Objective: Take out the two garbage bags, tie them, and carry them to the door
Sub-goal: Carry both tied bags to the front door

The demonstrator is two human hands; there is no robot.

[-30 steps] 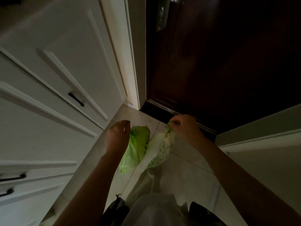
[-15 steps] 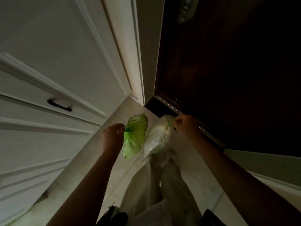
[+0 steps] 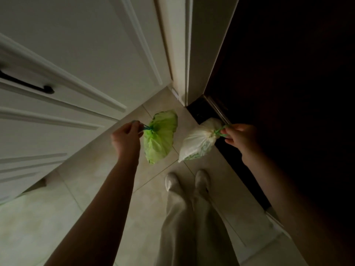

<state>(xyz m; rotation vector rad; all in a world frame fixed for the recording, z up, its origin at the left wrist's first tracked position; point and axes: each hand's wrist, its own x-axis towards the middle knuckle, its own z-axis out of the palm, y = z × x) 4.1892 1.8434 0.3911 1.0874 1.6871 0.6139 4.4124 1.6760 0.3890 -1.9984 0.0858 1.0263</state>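
Both arms reach out over the tiled floor (image 3: 92,191) at the dark door (image 3: 288,73). The left hand (image 3: 125,140) grips the tied drawstring of the green bag (image 3: 160,139), fingers curled round it, the bag hanging just beside that hand. The right hand (image 3: 240,138) pinches the tie of the white bag (image 3: 198,141), which hangs close against the door's foot. The bags hang near each other, not touching. White cabinets (image 3: 57,54) stand on the left, and the person's feet (image 3: 172,182) stand just below the bags.

Left hand (image 3: 125,138) holds green bag (image 3: 160,138), right hand (image 3: 241,138) white bag (image 3: 198,143), seemingly above the floor.
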